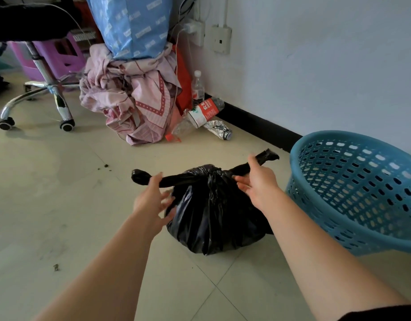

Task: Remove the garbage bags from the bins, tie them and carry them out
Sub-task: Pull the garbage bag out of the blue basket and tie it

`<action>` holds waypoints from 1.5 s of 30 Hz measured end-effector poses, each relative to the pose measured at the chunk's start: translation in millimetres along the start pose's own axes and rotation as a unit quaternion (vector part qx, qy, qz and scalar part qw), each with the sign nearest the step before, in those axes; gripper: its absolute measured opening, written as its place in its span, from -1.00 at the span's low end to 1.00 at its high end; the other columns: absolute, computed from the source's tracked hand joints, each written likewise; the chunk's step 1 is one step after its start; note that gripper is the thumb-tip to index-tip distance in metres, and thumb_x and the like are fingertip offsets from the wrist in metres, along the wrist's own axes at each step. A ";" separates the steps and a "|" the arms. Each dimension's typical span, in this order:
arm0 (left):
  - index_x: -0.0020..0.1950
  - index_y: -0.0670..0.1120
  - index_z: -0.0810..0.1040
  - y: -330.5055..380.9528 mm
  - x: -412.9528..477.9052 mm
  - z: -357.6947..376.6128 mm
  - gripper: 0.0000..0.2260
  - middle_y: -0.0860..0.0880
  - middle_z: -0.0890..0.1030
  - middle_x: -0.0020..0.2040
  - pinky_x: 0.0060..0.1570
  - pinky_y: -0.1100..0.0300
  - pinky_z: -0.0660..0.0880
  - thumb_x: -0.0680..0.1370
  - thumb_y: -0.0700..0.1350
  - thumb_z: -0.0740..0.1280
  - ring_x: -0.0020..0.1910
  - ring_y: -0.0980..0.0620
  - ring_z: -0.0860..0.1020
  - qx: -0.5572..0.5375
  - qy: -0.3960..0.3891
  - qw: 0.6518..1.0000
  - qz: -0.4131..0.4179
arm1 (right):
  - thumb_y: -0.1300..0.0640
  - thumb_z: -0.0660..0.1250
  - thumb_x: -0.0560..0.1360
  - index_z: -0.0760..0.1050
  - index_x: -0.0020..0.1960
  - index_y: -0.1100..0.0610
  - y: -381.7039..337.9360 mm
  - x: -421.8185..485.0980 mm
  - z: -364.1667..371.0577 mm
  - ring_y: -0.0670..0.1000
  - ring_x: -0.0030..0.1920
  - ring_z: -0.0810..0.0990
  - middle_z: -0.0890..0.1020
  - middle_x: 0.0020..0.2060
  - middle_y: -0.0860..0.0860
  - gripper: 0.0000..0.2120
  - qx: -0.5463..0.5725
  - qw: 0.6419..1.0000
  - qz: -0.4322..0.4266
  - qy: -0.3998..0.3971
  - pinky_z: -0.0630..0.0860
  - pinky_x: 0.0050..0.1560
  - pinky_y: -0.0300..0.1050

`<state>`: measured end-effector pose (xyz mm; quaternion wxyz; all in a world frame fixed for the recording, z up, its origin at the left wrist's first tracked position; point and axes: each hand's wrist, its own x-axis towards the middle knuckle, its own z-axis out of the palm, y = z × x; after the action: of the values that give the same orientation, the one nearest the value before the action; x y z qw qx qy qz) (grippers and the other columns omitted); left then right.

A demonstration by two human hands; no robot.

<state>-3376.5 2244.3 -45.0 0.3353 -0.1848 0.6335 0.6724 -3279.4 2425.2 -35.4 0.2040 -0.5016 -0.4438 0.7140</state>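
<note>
Two bare forearms reach out to a black bag [213, 214] on the floor beside the blue bin [362, 193]. Left hand [151, 200] and right hand [257, 181] each grip one twisted tail of its knot.

Tiled floor [60, 193] with items resting on it

Pale square tiles carry a black garbage bag [213, 218], a blue perforated bin [362, 195] just beside it at the wall, a heap of pink cloth [130, 105], clear plastic bottles [204, 110], crumpled foil [218, 129], a swivel chair base [37, 107] on castors, and scattered dark crumbs [104, 166]
</note>
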 end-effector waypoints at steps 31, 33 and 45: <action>-0.28 -0.23 0.48 -13.7 5.0 16.6 -0.78 -0.12 0.55 -0.36 -0.31 0.25 0.52 0.53 -0.20 0.37 -0.46 0.07 0.47 -0.034 0.101 0.993 0.043 | 0.08 0.39 0.51 0.54 -0.29 0.27 21.1 3.9 1.8 0.08 -0.36 0.60 0.64 -0.33 0.14 -0.70 -0.242 0.954 -0.161 0.072 0.53 -0.30 -0.08; -0.29 -0.22 0.48 -16.6 5.9 9.9 -0.79 -0.12 0.55 -0.36 -0.29 0.23 0.52 0.54 -0.22 0.37 -0.45 0.06 0.48 -0.032 0.119 0.992 0.036 | 0.08 0.40 0.50 0.56 -0.23 0.29 24.2 5.8 -0.4 0.11 -0.28 0.62 0.66 -0.27 0.17 -0.72 -0.248 0.953 -0.152 0.079 0.57 -0.21 -0.02; 0.03 -0.23 0.56 -19.7 6.1 -12.2 -0.84 -0.11 0.63 -0.12 -0.09 0.08 0.61 0.52 -0.17 0.39 -0.20 0.02 0.62 0.012 0.076 0.996 0.036 | 0.05 0.40 0.50 0.54 -0.24 0.18 32.3 8.8 -10.2 0.17 -0.22 0.68 0.67 -0.24 0.16 -0.77 -0.309 0.939 -0.131 0.077 0.64 -0.08 0.09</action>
<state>-3369.5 2233.2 -65.0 0.2637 -0.2081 0.6712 0.6607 -3269.0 2419.1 -68.2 0.1640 -0.5311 -0.6872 0.4677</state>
